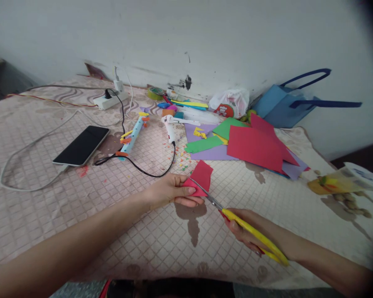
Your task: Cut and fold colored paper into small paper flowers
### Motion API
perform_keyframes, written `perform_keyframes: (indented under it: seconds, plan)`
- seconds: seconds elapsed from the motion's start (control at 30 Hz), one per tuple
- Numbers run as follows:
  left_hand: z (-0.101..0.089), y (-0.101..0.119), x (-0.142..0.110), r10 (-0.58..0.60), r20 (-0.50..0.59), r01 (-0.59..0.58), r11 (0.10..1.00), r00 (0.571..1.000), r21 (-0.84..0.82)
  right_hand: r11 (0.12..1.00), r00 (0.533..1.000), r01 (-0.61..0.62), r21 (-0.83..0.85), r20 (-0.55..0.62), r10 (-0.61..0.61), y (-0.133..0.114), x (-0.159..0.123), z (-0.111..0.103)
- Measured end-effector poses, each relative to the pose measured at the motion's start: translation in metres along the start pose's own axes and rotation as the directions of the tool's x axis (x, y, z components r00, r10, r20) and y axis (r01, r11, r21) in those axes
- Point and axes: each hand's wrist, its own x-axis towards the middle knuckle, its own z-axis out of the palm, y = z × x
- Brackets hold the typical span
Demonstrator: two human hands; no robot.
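My left hand (170,191) pinches a small piece of red paper (200,177) just above the tablecloth. My right hand (255,234) grips yellow-handled scissors (251,234), whose metal blades reach up and left into the edge of that red paper. Both hands are closed on what they hold. A stack of coloured paper sheets (251,147), red on top with green and purple under it, lies beyond my hands to the right.
A black phone (82,145) on a cable lies at the left. A white glue gun (169,126), a light blue decorated tube (132,136) and a power strip (108,99) sit further back. A blue bag (279,107) leans on the wall. A plastic bag (338,182) lies right.
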Motion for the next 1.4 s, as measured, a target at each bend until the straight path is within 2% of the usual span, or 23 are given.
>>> perform_keyframes:
  seconds: [0.4,0.57,0.87,1.07,1.23,1.4]
  plan:
    - [0.000,0.001,-0.001,-0.014,0.028,0.014,1.000,1.000,0.010,0.996,1.000,-0.021,-0.091,-0.016,0.020,-0.011,-0.002,0.002]
    - [-0.001,0.000,0.000,-0.019,0.041,0.019,1.000,0.999,0.001,0.991,1.000,-0.003,-0.135,-0.006,0.002,-0.021,-0.003,0.002]
    - [-0.001,0.001,0.000,-0.036,0.065,0.037,0.999,0.997,-0.020,0.966,0.995,0.063,-0.249,-0.064,-0.081,-0.027,-0.005,0.002]
    - [-0.001,0.002,0.000,-0.054,0.058,0.054,0.998,0.997,-0.010,0.975,0.995,0.070,-0.210,-0.055,-0.084,-0.028,-0.004,0.001]
    - [-0.001,0.001,0.000,-0.052,0.052,0.053,0.999,0.997,-0.011,0.994,0.998,0.062,-0.085,-0.022,-0.064,-0.027,-0.002,0.002]
    - [-0.001,0.001,0.000,-0.065,0.052,0.065,0.998,0.997,-0.001,0.998,0.998,0.021,-0.055,-0.058,-0.024,-0.029,0.001,0.001]
